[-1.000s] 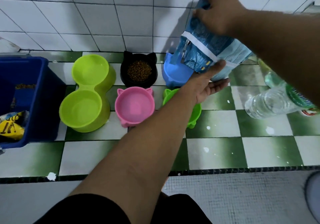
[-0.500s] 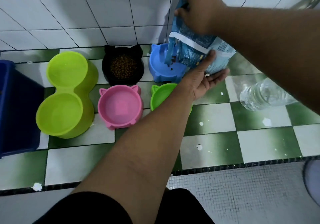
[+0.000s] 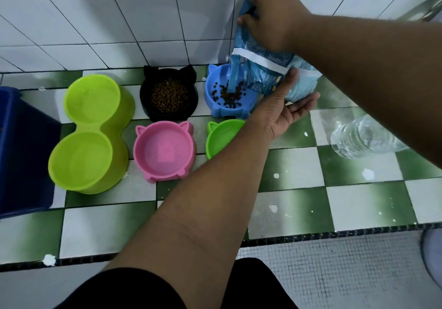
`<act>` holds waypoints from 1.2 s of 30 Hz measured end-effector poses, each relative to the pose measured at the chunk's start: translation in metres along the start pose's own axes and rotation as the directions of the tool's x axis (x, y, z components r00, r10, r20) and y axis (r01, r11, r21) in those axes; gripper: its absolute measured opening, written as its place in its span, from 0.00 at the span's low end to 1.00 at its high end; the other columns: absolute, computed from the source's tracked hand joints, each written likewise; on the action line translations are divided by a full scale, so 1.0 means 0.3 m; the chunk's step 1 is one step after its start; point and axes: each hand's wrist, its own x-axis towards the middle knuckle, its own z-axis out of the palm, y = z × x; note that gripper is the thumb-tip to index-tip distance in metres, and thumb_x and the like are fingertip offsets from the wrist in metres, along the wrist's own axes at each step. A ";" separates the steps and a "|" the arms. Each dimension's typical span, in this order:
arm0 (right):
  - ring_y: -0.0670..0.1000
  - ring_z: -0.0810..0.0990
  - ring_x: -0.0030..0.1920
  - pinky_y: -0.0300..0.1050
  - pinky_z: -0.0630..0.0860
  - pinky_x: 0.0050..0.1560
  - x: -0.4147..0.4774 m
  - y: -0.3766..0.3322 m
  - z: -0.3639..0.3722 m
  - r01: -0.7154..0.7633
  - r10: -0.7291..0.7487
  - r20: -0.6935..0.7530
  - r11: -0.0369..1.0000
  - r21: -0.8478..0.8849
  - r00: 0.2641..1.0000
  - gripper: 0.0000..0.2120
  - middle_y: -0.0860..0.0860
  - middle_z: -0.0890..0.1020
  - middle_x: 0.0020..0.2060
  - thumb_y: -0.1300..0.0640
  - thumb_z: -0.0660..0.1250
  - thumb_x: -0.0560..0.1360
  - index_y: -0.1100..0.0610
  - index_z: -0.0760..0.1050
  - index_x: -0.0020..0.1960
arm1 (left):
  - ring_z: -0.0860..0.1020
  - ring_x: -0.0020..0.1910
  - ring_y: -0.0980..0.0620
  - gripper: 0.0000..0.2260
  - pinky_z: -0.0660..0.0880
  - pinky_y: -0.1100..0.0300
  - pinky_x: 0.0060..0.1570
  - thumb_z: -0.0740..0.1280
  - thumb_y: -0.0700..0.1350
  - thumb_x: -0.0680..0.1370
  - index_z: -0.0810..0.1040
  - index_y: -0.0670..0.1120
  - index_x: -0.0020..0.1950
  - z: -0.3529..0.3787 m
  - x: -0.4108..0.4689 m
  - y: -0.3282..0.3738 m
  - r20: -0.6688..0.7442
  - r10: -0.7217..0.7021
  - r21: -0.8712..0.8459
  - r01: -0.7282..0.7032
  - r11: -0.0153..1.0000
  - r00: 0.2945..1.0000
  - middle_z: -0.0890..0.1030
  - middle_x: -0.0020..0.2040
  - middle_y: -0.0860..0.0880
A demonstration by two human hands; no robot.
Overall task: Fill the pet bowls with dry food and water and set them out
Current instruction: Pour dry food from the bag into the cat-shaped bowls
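My right hand (image 3: pixel 270 17) grips the upturned end of the blue kibble bag (image 3: pixel 260 76), fingers curled tight into the foil. My left hand (image 3: pixel 284 112) lies flat and palm-up under the bag's lower side, fingers straight and thumb pressed against its face. The bag carries a white band and fine print, too blurred for me to read any brand.

The bag's open mouth hangs over the blue cat-eared bowl (image 3: pixel 227 112), where dark kibble (image 3: pixel 229 97) lies scattered and piled. Just left of it, against the white tiled wall, the black eared bowl (image 3: pixel 167 116) holds brown kibble. In front stand the pink eared bowl (image 3: pixel 165 151) and a green eared bowl (image 3: pixel 220 139), which is partly hidden by my forearm. A lime double bowl (image 3: pixel 119 146) sits further left beside a dark blue bin (image 3: pixel 21 153). A clear water bottle (image 3: pixel 363 139) lies on the green-and-white tiles to the right.
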 end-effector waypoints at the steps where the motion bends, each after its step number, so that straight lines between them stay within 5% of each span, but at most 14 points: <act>1: 0.51 0.70 0.42 0.41 0.62 0.43 -0.004 -0.001 0.000 -0.001 0.001 -0.004 1.000 0.001 1.000 0.07 0.47 0.69 0.32 0.53 0.61 0.82 0.54 0.70 0.47 | 0.86 0.44 0.45 0.53 0.85 0.52 0.44 0.81 0.57 0.53 0.69 0.36 0.72 -0.001 -0.001 0.000 0.001 0.001 0.008 -0.001 1.000 1.000 0.84 0.50 0.37; 7: 0.50 0.70 0.43 0.41 0.63 0.44 -0.003 0.004 0.013 0.014 -0.014 -0.031 1.000 0.001 0.999 0.13 0.51 0.73 0.42 0.53 0.61 0.82 0.62 0.78 0.54 | 0.86 0.43 0.46 0.49 0.85 0.52 0.46 0.80 0.57 0.54 0.71 0.36 0.69 -0.010 -0.004 0.000 -0.008 0.007 0.023 -0.007 1.000 1.000 0.84 0.49 0.37; 12: 0.51 0.70 0.43 0.40 0.62 0.44 -0.014 0.005 0.013 0.005 -0.005 -0.045 1.000 0.007 0.999 0.14 0.52 0.72 0.43 0.52 0.61 0.82 0.62 0.77 0.54 | 0.86 0.43 0.46 0.50 0.85 0.54 0.44 0.79 0.58 0.54 0.71 0.35 0.71 -0.008 -0.008 -0.004 -0.027 0.007 0.048 -0.005 0.999 1.000 0.84 0.51 0.36; 24: 0.50 0.72 0.44 0.41 0.64 0.43 -0.040 0.012 0.005 -0.030 0.032 -0.071 0.999 0.039 0.997 0.13 0.51 0.73 0.43 0.52 0.61 0.81 0.61 0.77 0.54 | 0.83 0.52 0.41 0.35 0.84 0.49 0.51 0.77 0.57 0.60 0.75 0.40 0.61 -0.001 -0.027 0.008 -0.067 0.007 0.142 0.002 0.990 0.998 0.84 0.52 0.36; 29: 0.51 0.75 0.45 0.40 0.64 0.43 -0.063 0.010 -0.003 -0.086 0.092 -0.125 0.995 0.055 0.988 0.14 0.53 0.78 0.46 0.51 0.60 0.82 0.61 0.77 0.56 | 0.84 0.51 0.40 0.47 0.85 0.50 0.44 0.82 0.57 0.49 0.75 0.41 0.65 -0.009 -0.026 0.027 -0.099 0.009 0.162 0.008 0.987 0.995 0.82 0.60 0.35; 36: 0.51 0.74 0.45 0.42 0.65 0.43 -0.091 -0.026 -0.033 -0.120 0.126 -0.208 0.992 0.042 0.970 0.16 0.57 0.80 0.49 0.48 0.60 0.81 0.61 0.76 0.54 | 0.85 0.45 0.43 0.49 0.85 0.50 0.44 0.84 0.59 0.42 0.76 0.43 0.59 0.015 -0.076 0.033 -0.041 0.032 0.180 -0.025 0.983 0.999 0.84 0.50 0.39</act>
